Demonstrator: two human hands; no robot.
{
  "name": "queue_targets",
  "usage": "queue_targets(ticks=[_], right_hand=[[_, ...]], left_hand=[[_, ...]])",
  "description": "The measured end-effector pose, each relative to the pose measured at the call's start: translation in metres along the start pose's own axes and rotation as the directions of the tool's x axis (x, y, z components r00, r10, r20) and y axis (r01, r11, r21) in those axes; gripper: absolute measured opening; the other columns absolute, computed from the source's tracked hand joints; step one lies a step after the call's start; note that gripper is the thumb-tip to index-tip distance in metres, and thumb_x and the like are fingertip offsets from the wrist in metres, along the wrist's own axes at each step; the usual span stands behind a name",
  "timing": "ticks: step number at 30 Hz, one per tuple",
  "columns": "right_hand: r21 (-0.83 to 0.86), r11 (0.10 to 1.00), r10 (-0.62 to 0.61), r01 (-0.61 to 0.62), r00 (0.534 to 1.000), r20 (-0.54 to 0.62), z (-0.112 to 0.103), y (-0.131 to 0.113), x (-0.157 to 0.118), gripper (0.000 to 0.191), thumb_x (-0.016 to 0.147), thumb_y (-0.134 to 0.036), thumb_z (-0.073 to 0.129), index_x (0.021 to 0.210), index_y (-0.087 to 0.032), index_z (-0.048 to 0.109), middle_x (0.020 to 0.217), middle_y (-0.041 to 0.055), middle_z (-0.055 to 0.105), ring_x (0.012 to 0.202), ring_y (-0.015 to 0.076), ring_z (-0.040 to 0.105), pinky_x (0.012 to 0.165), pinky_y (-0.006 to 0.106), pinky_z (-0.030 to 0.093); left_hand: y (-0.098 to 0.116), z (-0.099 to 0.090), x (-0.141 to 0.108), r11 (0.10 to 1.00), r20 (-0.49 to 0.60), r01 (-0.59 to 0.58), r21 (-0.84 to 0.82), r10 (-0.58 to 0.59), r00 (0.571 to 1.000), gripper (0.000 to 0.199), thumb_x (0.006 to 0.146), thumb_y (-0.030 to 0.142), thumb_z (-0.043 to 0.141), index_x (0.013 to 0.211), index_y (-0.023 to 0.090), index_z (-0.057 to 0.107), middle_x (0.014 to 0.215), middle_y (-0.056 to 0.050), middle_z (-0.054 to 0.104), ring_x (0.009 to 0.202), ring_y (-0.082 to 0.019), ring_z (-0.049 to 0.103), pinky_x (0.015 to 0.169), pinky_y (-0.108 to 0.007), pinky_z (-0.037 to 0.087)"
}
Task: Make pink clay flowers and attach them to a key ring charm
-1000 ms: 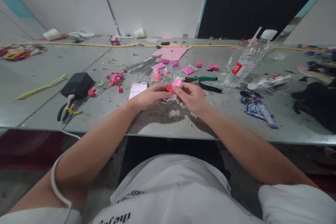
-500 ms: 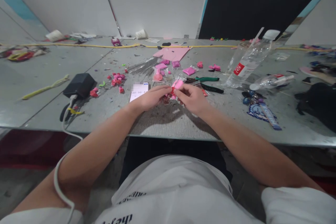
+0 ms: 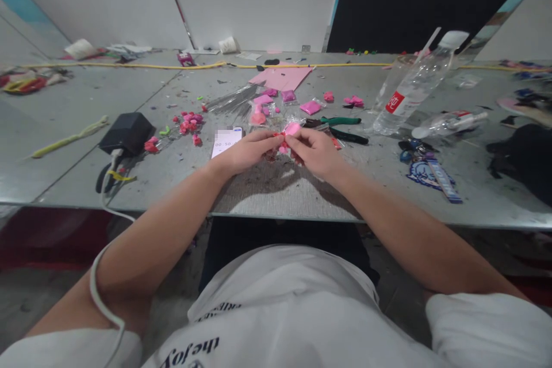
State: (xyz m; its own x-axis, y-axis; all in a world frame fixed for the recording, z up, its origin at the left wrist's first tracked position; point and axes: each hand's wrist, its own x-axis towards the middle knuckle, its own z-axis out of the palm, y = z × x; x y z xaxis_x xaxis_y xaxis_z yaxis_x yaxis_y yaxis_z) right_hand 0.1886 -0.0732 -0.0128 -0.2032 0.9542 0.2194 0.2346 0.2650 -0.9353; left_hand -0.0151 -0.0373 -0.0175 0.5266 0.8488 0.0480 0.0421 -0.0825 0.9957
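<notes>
Head view shows both hands (image 3: 282, 152) nearly meeting, fingers (image 3: 276, 137) bent.

A small, lumpy red-and-pink piece (image 3: 283, 141) is pinched between the left fingers (image 3: 264, 142) and the right fingers (image 3: 307, 148), just above the desk (image 3: 276, 198), its lower part bright pink and its outline partly covered. A smooth, light-pink lump (image 3: 292, 128) shows at its far side; whether the 2 are joined cannot be told.
</notes>
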Motion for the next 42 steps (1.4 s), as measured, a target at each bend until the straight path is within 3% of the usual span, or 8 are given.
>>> queue_targets(ticks=[5, 10, 20, 24, 27, 33, 38, 42], right_hand=[[-0.125, 0.991, -0.046, 0.045, 0.999, -0.008, 0.0, 0.001, 0.0, 0.054, 0.091, -0.074, 0.068, 0.072, -0.025, 0.059, 0.061, -0.0009, 0.06, 0.056, 0.0155, 0.052, 0.058, 0.034, 0.04], [-0.134, 0.99, -0.039, 0.034, 0.999, -0.031, 0.0, 0.002, 0.001, 0.054, 0.092, -0.074, 0.069, 0.071, -0.024, 0.059, 0.063, 0.0, 0.062, 0.059, 0.016, 0.055, 0.059, 0.033, 0.041], [0.044, 0.996, 0.078, -0.075, 0.994, -0.075, -0.002, 0.006, 0.004, 0.048, 0.097, -0.068, 0.067, 0.08, -0.024, 0.064, 0.071, 0.003, 0.067, 0.06, 0.016, 0.059, 0.052, 0.03, 0.045], [0.237, 0.947, 0.231, -0.219, 0.973, -0.023, -0.002, 0.007, 0.011, 0.045, 0.097, -0.066, 0.069, 0.085, -0.023, 0.068, 0.085, 0.0081, 0.073, 0.07, 0.02, 0.066, 0.051, 0.031, 0.05], [0.308, 0.915, 0.268, -0.262, 0.963, 0.023, -0.003, 0.006, 0.014, 0.042, 0.096, -0.062, 0.073, 0.082, -0.022, 0.069, 0.094, 0.0099, 0.076, 0.073, 0.0198, 0.068, 0.052, 0.031, 0.051], [0.284, 0.917, 0.276, -0.279, 0.96, 0.051, -0.001, 0.005, 0.013, 0.041, 0.083, -0.056, 0.089, 0.074, -0.021, 0.071, 0.078, 0.0059, 0.071, 0.071, 0.0175, 0.065, 0.051, 0.027, 0.047], [0.28, 0.916, 0.287, -0.287, 0.957, 0.041, -0.001, 0.006, 0.014, 0.028, 0.088, -0.041, 0.087, 0.074, -0.021, 0.072, 0.075, 0.0039, 0.071, 0.067, 0.0153, 0.063, 0.052, 0.026, 0.046], [0.287, 0.915, 0.287, -0.283, 0.957, 0.03, -0.002, 0.01, 0.018, 0.036, 0.088, -0.045, 0.087, 0.069, -0.021, 0.067, 0.068, 0.0019, 0.065, 0.059, 0.0145, 0.058, 0.05, 0.027, 0.044]], left_hand=[[0.001, 0.001, 0.0, 1.0, -0.016, 0.003, 0.004, -0.003, 1.0, 0.036, 0.09, 0.052, 0.078, 0.079, 0.019, 0.067, 0.075, -0.001, 0.054, 0.068, -0.014, 0.05, 0.064, -0.03, 0.04], [0.005, 0.002, -0.002, 0.999, 0.016, 0.031, -0.011, -0.031, 0.999, 0.033, 0.087, 0.05, 0.081, 0.085, 0.019, 0.071, 0.08, -0.001, 0.057, 0.071, -0.013, 0.051, 0.066, -0.028, 0.041], [0.004, -0.001, 0.001, 0.997, -0.099, 0.077, -0.011, -0.077, 0.992, 0.025, 0.087, 0.042, 0.08, 0.082, 0.019, 0.071, 0.078, -0.002, 0.06, 0.07, -0.014, 0.054, 0.064, -0.028, 0.043], [0.006, 0.003, 0.0, 0.989, -0.072, 0.101, -0.105, -0.109, 0.991, 0.029, 0.087, 0.046, 0.082, 0.087, 0.019, 0.073, 0.083, -0.003, 0.064, 0.07, -0.014, 0.056, 0.063, -0.027, 0.042], [0.007, 0.005, 0.0, 0.986, -0.042, 0.115, -0.117, -0.121, 0.992, 0.027, 0.087, 0.044, 0.08, 0.083, 0.018, 0.072, 0.084, -0.003, 0.065, 0.069, -0.013, 0.056, 0.063, -0.028, 0.042], [0.003, 0.003, -0.002, 0.991, -0.027, 0.122, 0.061, -0.12, 0.992, 0.026, 0.09, 0.046, 0.078, 0.095, 0.021, 0.08, 0.085, -0.002, 0.067, 0.071, -0.014, 0.056, 0.064, -0.028, 0.042], [0.004, 0.001, -0.005, 0.988, 0.031, 0.099, 0.115, -0.104, 0.994, 0.037, 0.092, 0.056, 0.077, 0.099, 0.02, 0.081, 0.088, -0.004, 0.067, 0.074, -0.014, 0.056, 0.066, -0.029, 0.043], [0.004, 0.0, -0.004, 0.989, -0.001, 0.069, 0.129, -0.069, 0.998, 0.047, 0.092, 0.066, 0.075, 0.097, 0.019, 0.078, 0.083, -0.003, 0.062, 0.072, -0.014, 0.053, 0.065, -0.029, 0.041]])
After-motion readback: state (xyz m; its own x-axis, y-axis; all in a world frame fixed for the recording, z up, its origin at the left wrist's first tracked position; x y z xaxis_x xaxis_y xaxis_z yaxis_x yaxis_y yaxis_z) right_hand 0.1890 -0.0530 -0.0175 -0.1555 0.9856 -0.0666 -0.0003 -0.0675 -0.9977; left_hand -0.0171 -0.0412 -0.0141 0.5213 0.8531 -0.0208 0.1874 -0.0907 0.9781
